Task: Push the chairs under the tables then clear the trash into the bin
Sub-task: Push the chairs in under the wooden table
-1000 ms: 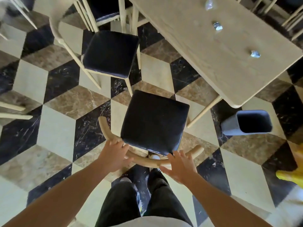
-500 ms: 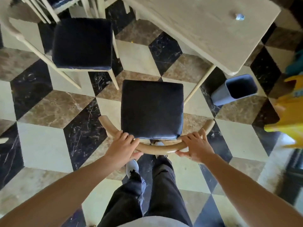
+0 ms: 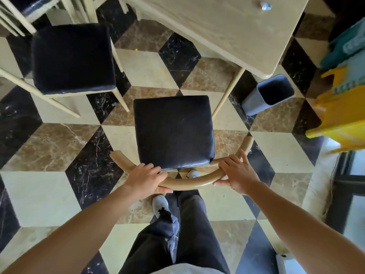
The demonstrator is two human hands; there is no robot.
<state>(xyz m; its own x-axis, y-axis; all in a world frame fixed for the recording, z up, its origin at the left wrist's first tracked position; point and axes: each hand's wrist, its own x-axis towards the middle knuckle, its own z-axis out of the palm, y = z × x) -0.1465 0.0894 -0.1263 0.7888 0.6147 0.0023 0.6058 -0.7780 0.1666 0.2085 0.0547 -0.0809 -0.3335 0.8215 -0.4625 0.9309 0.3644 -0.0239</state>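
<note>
Both hands grip the curved wooden backrest point(image 3: 189, 181) of the chair point(image 3: 173, 131): the left hand point(image 3: 146, 177) and the right hand point(image 3: 236, 175) have fingers over the rail and thumbs under it. The chair stands just before the table point(image 3: 227, 30), beside its leg, not under it. A crumpled piece of trash point(image 3: 265, 5) lies on the table, and the grey bin point(image 3: 268, 94) stands on the floor near the table corner.

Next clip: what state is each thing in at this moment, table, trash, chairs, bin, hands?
Table: standing, not cleared.
Trash: crumpled, lying on the table, not binned.
Near chair: pulled out, not under the table, held by its backrest.
Far chair: pulled out, untouched.
Bin: standing on the floor, open top, inside too dark to judge.
Left hand: grips the backrest.
Right hand: grips the backrest.
</note>
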